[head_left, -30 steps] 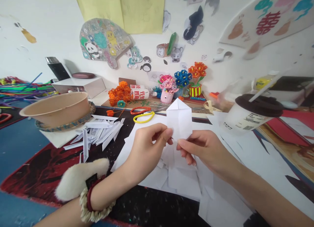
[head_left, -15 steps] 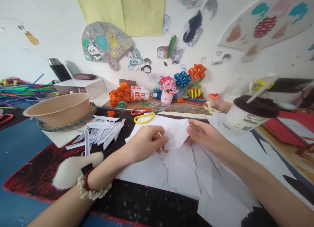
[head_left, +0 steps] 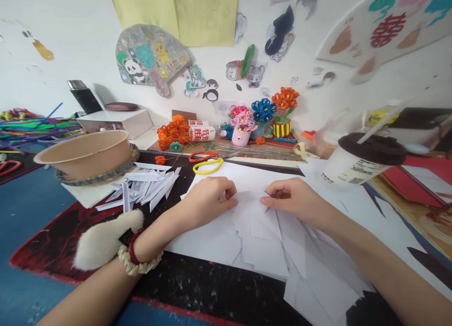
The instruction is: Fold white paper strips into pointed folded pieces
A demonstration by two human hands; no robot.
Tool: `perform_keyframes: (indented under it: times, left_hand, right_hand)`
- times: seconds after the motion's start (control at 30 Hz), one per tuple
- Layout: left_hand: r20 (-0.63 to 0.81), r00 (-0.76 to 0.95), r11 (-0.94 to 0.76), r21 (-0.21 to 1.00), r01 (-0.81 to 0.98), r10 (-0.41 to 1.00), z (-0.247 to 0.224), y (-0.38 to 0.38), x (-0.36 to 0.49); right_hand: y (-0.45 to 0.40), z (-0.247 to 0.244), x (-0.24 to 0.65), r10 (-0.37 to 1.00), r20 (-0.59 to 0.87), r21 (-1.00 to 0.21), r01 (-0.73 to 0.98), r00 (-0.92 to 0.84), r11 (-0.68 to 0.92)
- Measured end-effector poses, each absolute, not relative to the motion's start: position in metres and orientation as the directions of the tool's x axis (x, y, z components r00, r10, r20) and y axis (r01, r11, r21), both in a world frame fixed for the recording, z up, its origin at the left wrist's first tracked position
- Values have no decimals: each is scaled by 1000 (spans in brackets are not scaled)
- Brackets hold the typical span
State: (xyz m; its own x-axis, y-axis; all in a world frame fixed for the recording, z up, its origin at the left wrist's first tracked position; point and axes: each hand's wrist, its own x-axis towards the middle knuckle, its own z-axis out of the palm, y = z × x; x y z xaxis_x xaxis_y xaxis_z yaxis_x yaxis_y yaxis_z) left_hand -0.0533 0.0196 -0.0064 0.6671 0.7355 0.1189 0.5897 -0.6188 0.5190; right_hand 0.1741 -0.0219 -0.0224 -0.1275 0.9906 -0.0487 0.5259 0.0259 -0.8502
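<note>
My left hand (head_left: 212, 199) pinches the left edge of a small white paper piece (head_left: 249, 200), thumb and fingers together. The right edge of that piece is between the thumb and fingers of my right hand (head_left: 291, 200). Overlapping white paper pieces (head_left: 266, 255) lie below and around both hands on larger white sheets. Folded white paper strips (head_left: 151, 185) form a loose pile left of my left hand. Yellow-handled scissors (head_left: 208, 166) rest just beyond it.
A beige basin (head_left: 88, 154) stands at the left, with a fluffy white item (head_left: 102, 243) beside my left wrist. On the right is a lidded cup (head_left: 363, 161) with a straw. Pipe-cleaner flowers (head_left: 263, 112) line the wall side.
The paper piece, raised and angled earlier, is now lower and flatter. My right hand has turned and its fingers have closed on the piece's right edge.
</note>
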Motion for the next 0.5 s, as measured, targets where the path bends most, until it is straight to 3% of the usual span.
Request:
perform_keyframes:
  times: [0.13, 0.3, 0.5]
  left_hand:
    - [151, 695, -669, 473, 573, 703, -10, 23, -53]
    - [234, 726, -740, 424, 522, 647, -14, 23, -51]
    - [235, 845, -875, 196, 443, 480, -9, 7, -57]
  right_hand:
    - [-20, -22, 175, 987, 97, -737, 658, -126, 156]
    - [-23, -16, 173, 947, 173, -625, 713, -271, 318]
    - [-31, -22, 182, 778, 311, -343, 698, -547, 628]
